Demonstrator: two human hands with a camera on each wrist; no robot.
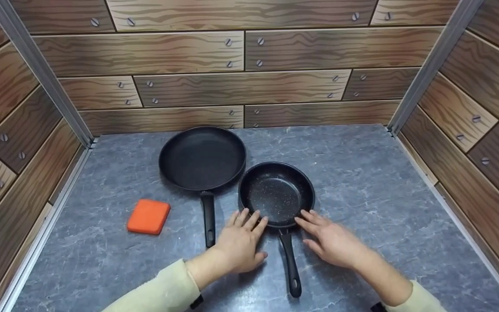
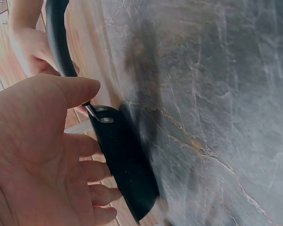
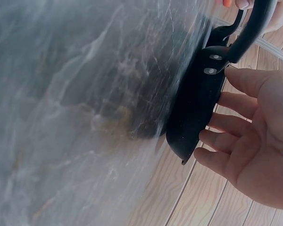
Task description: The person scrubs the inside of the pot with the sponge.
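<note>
A small speckled black frying pan point(image 1: 275, 195) sits on the grey marbled table, its handle point(image 1: 291, 264) pointing toward me. My left hand point(image 1: 243, 240) has its fingertips at the pan's near left rim, fingers spread and fairly straight. On the near right rim lie the fingertips of my right hand point(image 1: 332, 240), also extended. In the left wrist view the left fingers point(image 2: 96, 172) touch along the pan's edge point(image 2: 127, 165), thumb beside the handle. The right wrist view has the right fingers point(image 3: 221, 141) along the opposite edge of the pan point(image 3: 195, 103).
A larger black frying pan point(image 1: 204, 158) lies behind and to the left, its handle point(image 1: 208, 219) pointing toward me near the left hand. An orange square block point(image 1: 148, 216) is at the left. Wood-patterned walls point(image 1: 189, 52) enclose the table on the back and both sides.
</note>
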